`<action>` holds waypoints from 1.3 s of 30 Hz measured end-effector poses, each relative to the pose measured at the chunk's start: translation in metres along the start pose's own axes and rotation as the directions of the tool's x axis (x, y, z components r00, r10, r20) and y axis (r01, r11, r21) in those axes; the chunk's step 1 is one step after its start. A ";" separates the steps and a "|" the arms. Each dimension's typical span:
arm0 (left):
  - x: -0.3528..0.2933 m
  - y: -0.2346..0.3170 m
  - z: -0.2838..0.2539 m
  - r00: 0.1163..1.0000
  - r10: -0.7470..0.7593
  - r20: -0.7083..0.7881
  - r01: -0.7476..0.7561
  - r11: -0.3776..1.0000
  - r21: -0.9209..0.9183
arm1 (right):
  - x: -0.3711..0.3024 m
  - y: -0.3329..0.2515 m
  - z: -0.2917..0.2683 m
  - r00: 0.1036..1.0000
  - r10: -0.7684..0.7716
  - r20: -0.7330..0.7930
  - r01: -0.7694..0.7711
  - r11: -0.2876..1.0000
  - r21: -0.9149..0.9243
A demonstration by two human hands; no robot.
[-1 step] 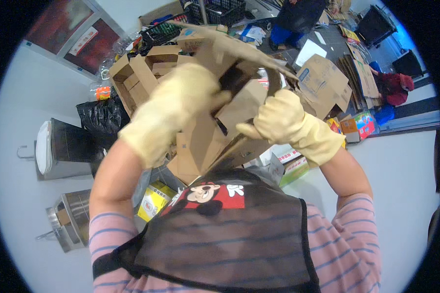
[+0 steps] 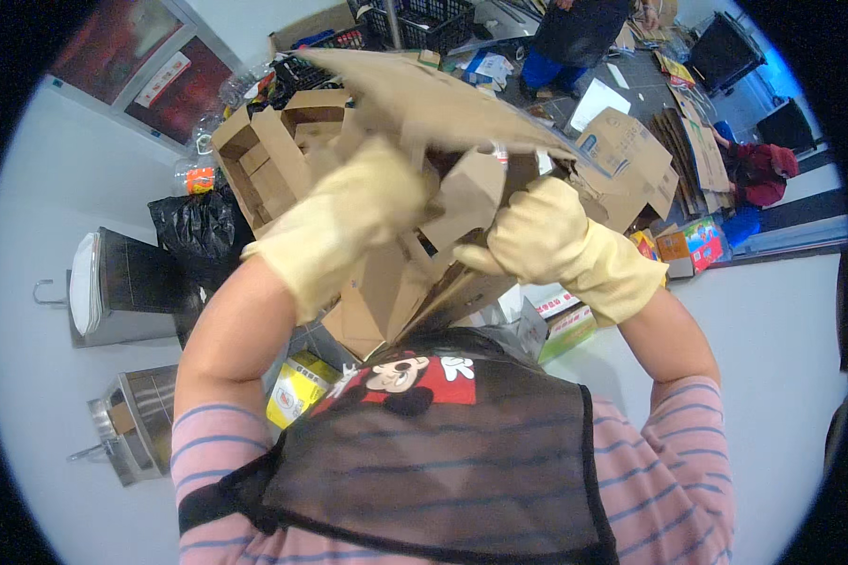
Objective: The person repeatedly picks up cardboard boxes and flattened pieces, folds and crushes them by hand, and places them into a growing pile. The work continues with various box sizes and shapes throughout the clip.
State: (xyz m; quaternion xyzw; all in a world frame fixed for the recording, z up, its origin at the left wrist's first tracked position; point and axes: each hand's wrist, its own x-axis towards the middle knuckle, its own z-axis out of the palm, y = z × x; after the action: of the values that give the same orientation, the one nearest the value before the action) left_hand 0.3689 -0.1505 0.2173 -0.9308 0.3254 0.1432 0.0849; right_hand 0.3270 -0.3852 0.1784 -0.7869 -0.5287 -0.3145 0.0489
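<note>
Both my hands wear pale yellow rubber gloves and are raised in front of my chest. My left hand (image 2: 349,221) grips a bundle of flattened brown cardboard (image 2: 424,104) from the left. My right hand (image 2: 546,235) clamps the same bundle from the right, thumb pointing inward. A wide cardboard flap spreads above both gloves, and folded pieces hang down between them towards my dark apron (image 2: 443,452) with its cartoon mouse picture.
Open brown boxes (image 2: 273,141) stand behind the bundle, with a black rubbish bag (image 2: 193,226) and two metal bins (image 2: 127,282) on the left. A yellow carton (image 2: 297,391) lies by my left arm. Flattened cardboard (image 2: 631,155), black crates (image 2: 424,19) and another person (image 2: 575,38) are further back.
</note>
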 end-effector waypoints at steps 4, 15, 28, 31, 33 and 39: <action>0.039 -0.001 0.054 0.975 0.101 0.197 -0.133 0.979 0.156 | 0.017 0.002 -0.021 0.978 -0.130 -0.164 0.143 0.987 0.068; -0.050 -0.040 0.009 0.890 -0.133 0.437 0.032 0.973 0.230 | -0.022 0.043 -0.025 0.971 0.162 0.174 -0.168 0.986 0.020; -0.089 -0.060 0.004 0.776 -0.360 0.517 0.206 0.920 0.332 | -0.044 0.028 -0.042 0.998 -0.064 -0.002 0.064 0.998 -0.029; -0.074 -0.044 0.020 0.829 -0.282 0.483 0.176 0.951 0.253 | 0.003 0.016 -0.036 0.992 -0.065 -0.109 0.063 0.998 -0.014; -0.060 -0.033 0.029 0.873 -0.228 0.430 0.161 0.969 0.187 | 0.047 0.005 -0.035 0.972 -0.183 -0.146 0.194 0.979 0.064; -0.037 0.000 0.049 0.993 -0.118 -0.009 0.113 0.964 -0.242 | 0.115 -0.027 -0.031 0.877 -0.084 -0.473 0.259 0.911 0.319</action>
State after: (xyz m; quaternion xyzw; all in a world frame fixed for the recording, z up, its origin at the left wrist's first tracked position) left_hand 0.3310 -0.1166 0.1834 -0.9532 0.2517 0.1656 -0.0243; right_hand 0.3180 -0.2935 0.2591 -0.6179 -0.6218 -0.3843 0.2896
